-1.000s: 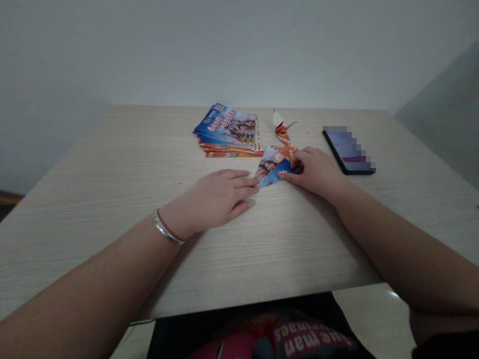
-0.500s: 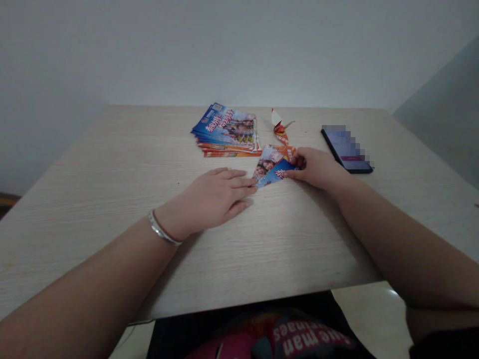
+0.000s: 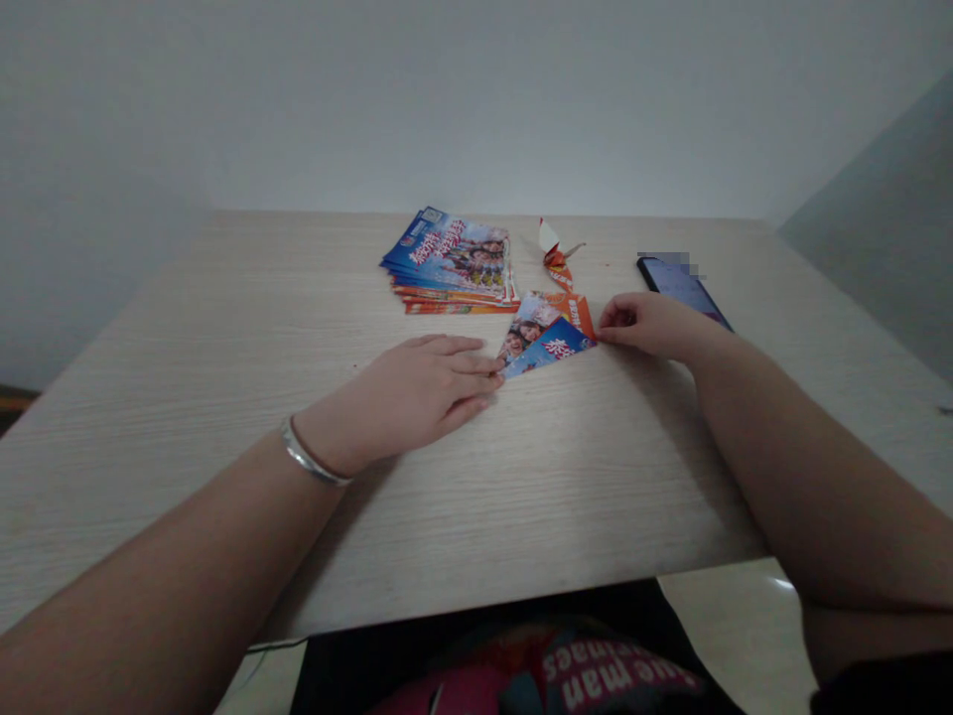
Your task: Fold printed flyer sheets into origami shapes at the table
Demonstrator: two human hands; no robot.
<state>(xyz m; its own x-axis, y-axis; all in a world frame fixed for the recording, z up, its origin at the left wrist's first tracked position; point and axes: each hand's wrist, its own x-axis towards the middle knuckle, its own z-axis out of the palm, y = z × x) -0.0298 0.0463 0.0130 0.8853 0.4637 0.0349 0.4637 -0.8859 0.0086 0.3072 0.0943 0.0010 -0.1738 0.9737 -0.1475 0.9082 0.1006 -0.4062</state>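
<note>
A printed flyer [image 3: 547, 338] lies on the table with one blue flap folded over its picture side, making a pointed shape. My left hand [image 3: 417, 397] rests flat and open, fingertips on the flyer's left point. At the opposite corner, the curled fingers and thumb of my right hand [image 3: 647, 326] close on the flyer's edge. Just behind it stands a folded paper crane [image 3: 557, 260] in orange and white. A fanned stack of flyers [image 3: 458, 253], blue on top with orange ones beneath, sits to the left of the crane.
A dark-framed phone [image 3: 681, 288] lies on the right, partly hidden behind my right hand. The pale wooden table [image 3: 223, 328] meets a wall [image 3: 476, 99] at the back. Its front edge is close to my lap.
My right hand has slid right, from over the blue flap to the flyer's right corner, uncovering more of the flap and covering more of the phone. My left hand has shifted slightly left.
</note>
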